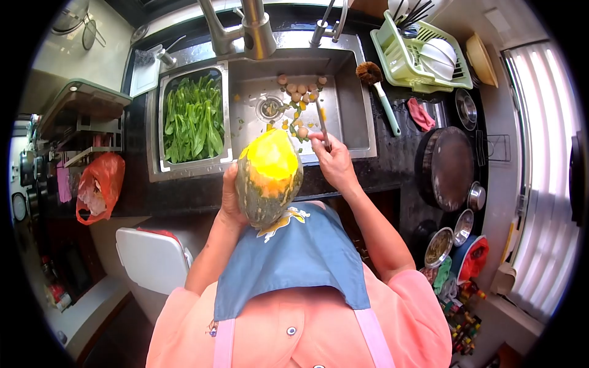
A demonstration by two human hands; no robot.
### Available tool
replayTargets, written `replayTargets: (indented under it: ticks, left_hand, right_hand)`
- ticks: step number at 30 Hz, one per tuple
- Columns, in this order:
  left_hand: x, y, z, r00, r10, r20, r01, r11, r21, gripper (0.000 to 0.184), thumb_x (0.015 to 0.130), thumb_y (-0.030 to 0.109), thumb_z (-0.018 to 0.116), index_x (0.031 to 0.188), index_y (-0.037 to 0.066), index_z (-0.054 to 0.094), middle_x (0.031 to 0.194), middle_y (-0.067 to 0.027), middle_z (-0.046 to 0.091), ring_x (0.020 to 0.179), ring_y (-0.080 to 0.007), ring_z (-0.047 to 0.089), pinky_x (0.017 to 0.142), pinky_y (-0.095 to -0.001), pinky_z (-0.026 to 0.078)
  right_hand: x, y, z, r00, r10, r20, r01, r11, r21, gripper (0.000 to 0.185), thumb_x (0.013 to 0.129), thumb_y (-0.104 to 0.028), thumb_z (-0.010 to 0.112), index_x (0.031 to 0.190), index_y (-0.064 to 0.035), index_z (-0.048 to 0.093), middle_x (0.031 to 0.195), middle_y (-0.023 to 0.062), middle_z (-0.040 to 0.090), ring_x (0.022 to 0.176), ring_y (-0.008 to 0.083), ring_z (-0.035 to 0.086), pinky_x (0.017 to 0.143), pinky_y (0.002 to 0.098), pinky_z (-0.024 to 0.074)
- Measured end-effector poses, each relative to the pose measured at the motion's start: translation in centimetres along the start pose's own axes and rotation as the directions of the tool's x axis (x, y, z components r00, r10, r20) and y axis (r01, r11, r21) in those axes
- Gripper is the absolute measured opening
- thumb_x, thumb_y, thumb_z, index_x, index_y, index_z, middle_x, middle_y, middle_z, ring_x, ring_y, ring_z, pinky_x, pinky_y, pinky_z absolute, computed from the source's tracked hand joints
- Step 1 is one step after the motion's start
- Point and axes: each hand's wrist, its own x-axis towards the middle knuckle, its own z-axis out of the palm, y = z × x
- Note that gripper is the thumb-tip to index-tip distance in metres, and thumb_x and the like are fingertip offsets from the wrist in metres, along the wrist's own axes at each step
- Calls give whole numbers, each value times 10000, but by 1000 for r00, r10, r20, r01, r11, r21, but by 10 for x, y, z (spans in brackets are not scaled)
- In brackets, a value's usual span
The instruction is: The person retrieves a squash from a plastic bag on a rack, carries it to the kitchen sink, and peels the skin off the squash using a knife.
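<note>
My left hand is closed around the left side of a pumpkin with dark green, mottled skin. The pumpkin's upper end is peeled to bright yellow flesh and tilts toward the sink. In my right hand is a knife, its narrow blade pointing up over the sink, apart from the pumpkin. Below both hands lies the steel sink, where several brownish eggshells and yellow-green peel scraps are scattered near the drain.
Leafy greens fill a basket at the sink's left. The faucet rises behind. To the right are a brush, a dish rack, a pink cloth and a dark round pan. A red bag hangs at left.
</note>
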Motion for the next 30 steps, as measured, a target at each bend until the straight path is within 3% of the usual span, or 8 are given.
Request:
replayTargets:
  ticks: [4,7,14,16,19,23,26,30]
  left_hand:
    - [4,-1,23,999,-51,-11,51,998,-22,776,978,637,528,1473,41,504,1389,-157,622,1223,-283,643,1072,-431,524]
    - [17,4,16,996,-75,-54,79,994,77,703,1033,591,464,1472,42,505,1391,-138,622,1226,-252,641,1066,-407,528]
    - [1,-8,-5,989,-98,-107,107,991,84,715,1009,554,587,1503,50,472,1423,-134,607,1255,-246,630,1081,-407,524]
    - [8,-10,-24,977,-171,-128,169,985,-26,674,1009,507,621,1505,75,478,1416,-138,612,1259,-246,625,1082,-408,520]
    - [14,-21,-37,923,-69,-379,96,994,54,625,1027,452,613,1502,66,483,1395,-141,624,1256,-246,618,1080,-408,505]
    - [-1,-37,-31,868,474,-152,-24,344,939,891,825,415,843,1495,-13,440,1346,-186,616,1225,-309,617,1083,-415,477]
    - [-6,-39,-28,852,518,-75,39,80,996,1043,708,352,925,1534,8,389,1379,-209,601,1275,-289,593,1134,-387,436]
    - [3,-26,-32,882,451,-135,103,96,990,1095,661,351,933,1536,-2,375,1388,-216,596,1284,-289,597,1119,-400,451]
  right_hand:
    - [-5,-29,15,904,238,354,-416,675,609,589,1056,-582,494,1346,-87,628,1200,59,704,1014,157,694,758,368,586]
    - [-14,-45,37,916,224,333,-387,273,881,749,1039,-665,443,1375,-9,575,1283,108,678,1088,178,686,916,330,575]
    - [-3,4,48,813,317,488,-582,421,696,765,1017,-698,446,1471,-88,521,1414,106,620,1301,225,597,1080,415,507]
    - [-4,-4,31,729,386,566,-671,566,479,711,1007,-747,405,1240,-124,659,916,-13,709,671,85,624,504,256,458]
    - [-5,4,45,731,492,472,-676,617,404,715,990,-772,399,991,-127,706,677,-29,578,467,89,404,409,256,277]
    - [2,22,63,722,585,369,-683,686,251,804,978,-783,377,997,-62,732,674,30,573,498,158,454,456,335,343]
    - [9,37,72,758,549,353,-603,796,58,888,978,-789,352,1067,7,737,715,93,625,551,205,539,485,372,405]
    - [6,10,60,793,521,317,-515,850,-107,966,978,-798,286,1162,44,723,793,168,687,659,247,631,590,400,494]
